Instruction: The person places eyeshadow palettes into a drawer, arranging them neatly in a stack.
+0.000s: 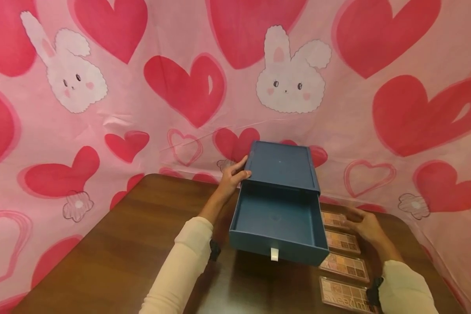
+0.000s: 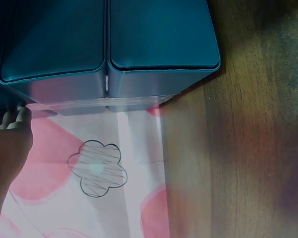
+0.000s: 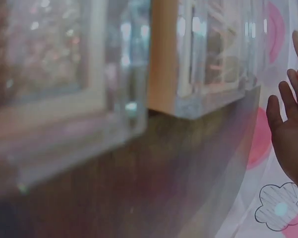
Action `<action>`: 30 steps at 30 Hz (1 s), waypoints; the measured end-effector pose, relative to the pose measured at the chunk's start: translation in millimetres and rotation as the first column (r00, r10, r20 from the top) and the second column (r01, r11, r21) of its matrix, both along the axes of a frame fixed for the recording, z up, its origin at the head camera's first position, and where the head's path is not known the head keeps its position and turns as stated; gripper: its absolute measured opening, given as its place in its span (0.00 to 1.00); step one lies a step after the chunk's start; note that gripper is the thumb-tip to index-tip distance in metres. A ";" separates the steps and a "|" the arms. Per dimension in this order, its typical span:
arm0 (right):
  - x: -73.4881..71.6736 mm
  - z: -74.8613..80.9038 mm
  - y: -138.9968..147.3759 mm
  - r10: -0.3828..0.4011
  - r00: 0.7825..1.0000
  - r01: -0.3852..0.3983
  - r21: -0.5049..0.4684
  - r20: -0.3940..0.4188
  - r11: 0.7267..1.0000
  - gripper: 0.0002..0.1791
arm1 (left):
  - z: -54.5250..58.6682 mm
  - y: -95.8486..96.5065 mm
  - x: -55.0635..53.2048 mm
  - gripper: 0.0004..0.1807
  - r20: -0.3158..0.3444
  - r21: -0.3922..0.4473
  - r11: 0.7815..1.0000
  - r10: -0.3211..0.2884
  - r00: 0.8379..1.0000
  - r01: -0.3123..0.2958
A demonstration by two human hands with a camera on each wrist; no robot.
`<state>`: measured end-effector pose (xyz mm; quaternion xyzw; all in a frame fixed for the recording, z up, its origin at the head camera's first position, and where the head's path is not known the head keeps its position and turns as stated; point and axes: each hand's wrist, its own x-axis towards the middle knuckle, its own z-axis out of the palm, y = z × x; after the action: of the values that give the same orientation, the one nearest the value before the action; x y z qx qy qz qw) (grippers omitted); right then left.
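A dark blue drawer box (image 1: 280, 163) stands on the table with its top drawer (image 1: 276, 216) pulled out and bare inside; a white tab hangs on the drawer's front. My left hand (image 1: 229, 181) holds the box's left side near the top, the thumb at its upper edge. In the left wrist view, stacked blue side panels (image 2: 163, 34) show, with bent fingers at their edge. To the right of the box, my right hand (image 1: 365, 226) hovers beside the farthest eyeshadow palette (image 1: 333, 219), holding nothing. Its fingers (image 3: 288, 99) are spread in the right wrist view.
Three more eyeshadow palettes lie in a column toward me: one behind (image 1: 342, 241), one in the middle (image 1: 345, 266) and the nearest (image 1: 345, 294). The brown wooden table (image 1: 141, 244) ends at a pink wall cloth (image 1: 235, 104) with hearts and rabbits.
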<state>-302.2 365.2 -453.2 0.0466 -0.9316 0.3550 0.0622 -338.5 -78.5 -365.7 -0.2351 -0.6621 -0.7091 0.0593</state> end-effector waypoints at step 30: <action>-23.2 -8.4 -1.3 0.151 0.988 -0.152 0.187 0.019 0.971 0.35 | -1.6 -0.6 -5.8 0.37 -0.054 -0.058 0.997 0.050 0.997 -0.053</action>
<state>-325.4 364.0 -461.6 0.1225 -0.9548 0.2695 0.0282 -344.3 -79.1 -367.3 -0.2379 -0.6871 -0.6808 0.0879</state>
